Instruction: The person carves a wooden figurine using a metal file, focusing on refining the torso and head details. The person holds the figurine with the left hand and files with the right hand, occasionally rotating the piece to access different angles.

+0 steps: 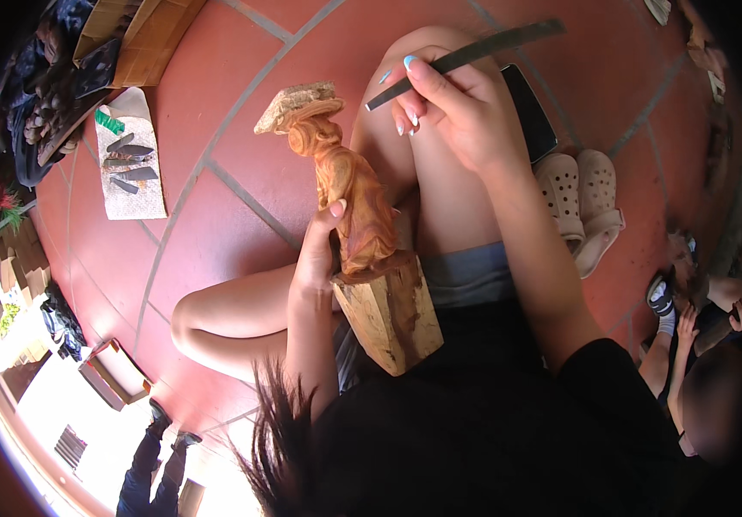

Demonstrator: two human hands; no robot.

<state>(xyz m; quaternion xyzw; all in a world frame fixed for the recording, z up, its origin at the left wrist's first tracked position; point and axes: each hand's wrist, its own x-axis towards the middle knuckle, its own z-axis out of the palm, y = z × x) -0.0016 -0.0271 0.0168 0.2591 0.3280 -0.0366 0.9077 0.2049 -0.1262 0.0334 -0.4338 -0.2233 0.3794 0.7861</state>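
My left hand [317, 246] is wrapped round the back of a carved wooden statue [349, 185], a robed figure with a wide-brimmed hat. The top of the hat and the thick block under the feet are pale, rough wood. That block leans against my lap, and the statue tilts a little to the left. Up over my raised knee, my right hand [457, 108] grips a flat, dark carving chisel [496, 43]. Its bright, narrow edge points down-left toward the statue, apart from it. Most of my left fingers are hidden behind the wood.
On the red tiled floor at left, a pale cloth [134, 202] bears several dark blades [134, 174]. Tan clogs [596, 194] and a black flat device [527, 112] lie right of my leg. A cardboard box [160, 43] stands far left. Another person [715, 362] sits at right.
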